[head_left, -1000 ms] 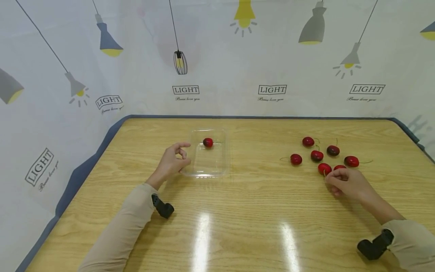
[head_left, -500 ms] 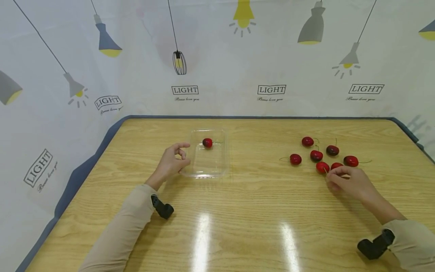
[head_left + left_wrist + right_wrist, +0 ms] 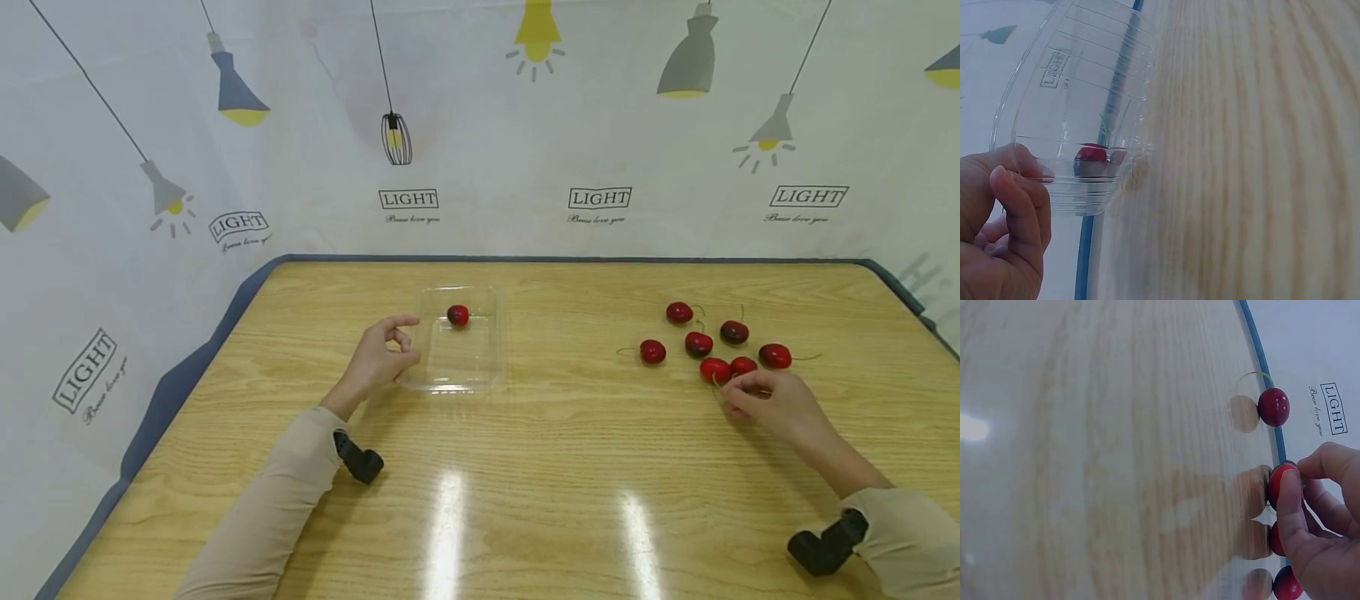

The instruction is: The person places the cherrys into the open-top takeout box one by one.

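Observation:
At the right of the head view my right hand [image 3: 776, 408] pinches the stem of a red cherry [image 3: 714, 370], which sits at the near side of a loose group. The right wrist view has thumb and forefinger meeting beside that cherry [image 3: 1277, 486]. Another cherry [image 3: 743, 367] lies against it. My left hand [image 3: 381, 354] holds the left edge of a clear plastic container [image 3: 491, 379], with middle finger curled. One dark red cherry [image 3: 458, 316] lies inside near the back, also visible through the wall in the left wrist view.
More cherries with stems lie around the group, among them a far one [image 3: 679, 313], a left one [image 3: 652, 352] and a right one [image 3: 775, 356]. The wooden table [image 3: 555, 450] ends at a blue edge before a lamp-print backdrop [image 3: 510, 150].
The pinched cherry shifts slightly, left and then back right, beside my right fingers. Its neighbour shows more now. My left hand and the container stay in place.

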The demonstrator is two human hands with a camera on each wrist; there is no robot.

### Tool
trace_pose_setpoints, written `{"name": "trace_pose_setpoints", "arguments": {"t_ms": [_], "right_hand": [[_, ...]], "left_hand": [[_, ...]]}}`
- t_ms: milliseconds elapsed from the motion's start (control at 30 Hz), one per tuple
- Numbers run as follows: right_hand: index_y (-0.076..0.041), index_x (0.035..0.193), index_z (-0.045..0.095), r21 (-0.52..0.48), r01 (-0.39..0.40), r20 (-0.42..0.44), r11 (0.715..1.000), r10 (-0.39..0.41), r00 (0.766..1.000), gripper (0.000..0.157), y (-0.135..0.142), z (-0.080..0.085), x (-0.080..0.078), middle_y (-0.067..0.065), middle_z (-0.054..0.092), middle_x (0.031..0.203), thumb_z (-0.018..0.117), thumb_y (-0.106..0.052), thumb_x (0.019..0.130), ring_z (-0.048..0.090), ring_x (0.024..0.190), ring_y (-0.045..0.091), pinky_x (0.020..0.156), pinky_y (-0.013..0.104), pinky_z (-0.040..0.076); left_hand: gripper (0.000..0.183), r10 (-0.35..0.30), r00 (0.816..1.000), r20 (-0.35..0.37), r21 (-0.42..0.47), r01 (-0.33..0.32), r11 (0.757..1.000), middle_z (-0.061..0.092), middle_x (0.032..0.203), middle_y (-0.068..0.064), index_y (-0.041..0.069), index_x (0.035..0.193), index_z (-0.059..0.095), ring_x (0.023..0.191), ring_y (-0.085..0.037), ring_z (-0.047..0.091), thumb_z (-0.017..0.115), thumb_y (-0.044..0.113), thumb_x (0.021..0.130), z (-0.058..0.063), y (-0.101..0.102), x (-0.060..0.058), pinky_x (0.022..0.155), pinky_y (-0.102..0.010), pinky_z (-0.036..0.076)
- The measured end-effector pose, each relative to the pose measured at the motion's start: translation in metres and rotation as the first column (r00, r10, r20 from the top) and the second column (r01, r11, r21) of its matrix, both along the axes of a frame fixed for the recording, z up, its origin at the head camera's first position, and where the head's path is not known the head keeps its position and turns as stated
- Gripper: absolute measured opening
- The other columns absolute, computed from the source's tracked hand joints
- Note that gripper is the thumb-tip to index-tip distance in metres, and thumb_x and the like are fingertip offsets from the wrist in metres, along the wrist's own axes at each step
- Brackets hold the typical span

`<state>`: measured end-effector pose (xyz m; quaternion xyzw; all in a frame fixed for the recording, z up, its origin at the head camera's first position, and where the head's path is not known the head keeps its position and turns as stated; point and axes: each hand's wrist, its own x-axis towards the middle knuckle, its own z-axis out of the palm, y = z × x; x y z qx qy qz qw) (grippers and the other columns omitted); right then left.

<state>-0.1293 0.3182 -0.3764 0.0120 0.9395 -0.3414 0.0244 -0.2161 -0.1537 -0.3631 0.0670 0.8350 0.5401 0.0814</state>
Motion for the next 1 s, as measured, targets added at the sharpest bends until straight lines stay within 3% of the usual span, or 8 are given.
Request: {"name": "trace_pose_setpoints", "arguments": {"t_ms": [300,500,667,1000], "right_hand": [[0.007,0.096,0.059,-0.072,-0.01,-0.046,0.997,0.007,0.999,0.034,0.0,-0.001,0.001,0.007,0.059,0.074,0.053,-0.025,0.088,0.051,0.06,0.008,0.053,0.022,0.043],[0.006,0.099,0.06,-0.05,-0.012,-0.094,0.999,0.007,0.996,0.035,0.001,0.0,0.001,0.005,0.057,0.069,0.052,-0.026,0.089,0.048,0.059,0.007,0.053,0.021,0.039],[0.006,0.102,0.059,-0.052,0.022,-0.071,0.998,-0.026,0.997,0.039,0.001,0.003,0.0,0.005,0.058,0.072,0.051,-0.03,0.089,0.049,0.059,0.007,0.054,0.021,0.04],[0.005,0.102,0.057,-0.108,0.034,-0.067,0.994,-0.041,0.997,0.038,0.0,0.003,0.0,0.008,0.06,0.076,0.053,-0.03,0.088,0.055,0.059,0.011,0.053,0.024,0.046]], "left_hand": [[0.052,-0.008,1.0,-0.006,-0.002,0.008,1.0,0.043,0.075,-0.006,-0.002,0.126,0.042,0.04,-0.008,0.036,0.055,-0.006,0.075,-0.001,-0.001,-0.002,0.038,-0.021,0.035],[0.052,-0.001,1.0,-0.002,0.007,0.001,1.0,0.043,0.075,-0.006,-0.001,0.126,0.042,0.04,-0.008,0.036,0.055,-0.007,0.075,-0.001,0.0,-0.001,0.038,-0.021,0.035],[0.053,0.004,1.0,0.016,0.002,-0.004,1.0,0.043,0.076,-0.007,0.0,0.126,0.042,0.04,-0.008,0.036,0.055,-0.006,0.075,-0.001,0.0,-0.001,0.039,-0.02,0.035],[0.052,-0.008,1.0,0.016,0.001,0.008,1.0,0.043,0.076,-0.009,-0.005,0.126,0.04,0.039,-0.006,0.036,0.052,-0.009,0.075,0.023,0.007,0.014,0.039,-0.019,0.034]]}}
